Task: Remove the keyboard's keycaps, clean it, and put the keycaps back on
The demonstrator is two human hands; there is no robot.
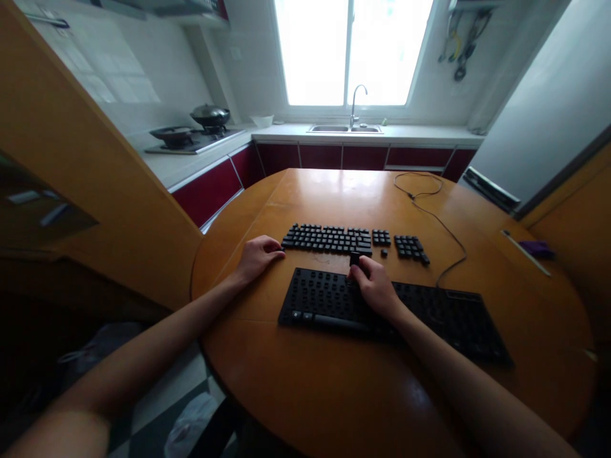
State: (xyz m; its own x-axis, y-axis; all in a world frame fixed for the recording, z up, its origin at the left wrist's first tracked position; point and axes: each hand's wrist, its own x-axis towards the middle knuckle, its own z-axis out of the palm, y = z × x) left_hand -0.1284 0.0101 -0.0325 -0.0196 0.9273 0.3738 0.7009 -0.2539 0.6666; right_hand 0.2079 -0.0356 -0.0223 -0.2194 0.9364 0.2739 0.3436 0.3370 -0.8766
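Observation:
My left hand (260, 256) rests on the table with its fingers drawn together. Its fingertips are at the near left end of the rows of loose black keycaps (329, 239) and seem to pinch a dark keycap there. Over the black keyboard (310, 292), my right hand (376, 287) pinches a small black piece (354, 258) between thumb and fingers; it may be a keycap, but its exact kind is unclear. Most of the keyboard's left part shows bare key sockets, with a few keys and the long space bar on its front row. My right hand and forearm hide its middle.
More loose keycaps (409, 248) lie in groups to the right, with one single keycap (384, 253) apart. The keyboard's cable (449, 232) curls across the round wooden table (324, 197). A purple cloth (537, 249) lies at the right. Beyond are a sink (329, 129) and stove (195, 145).

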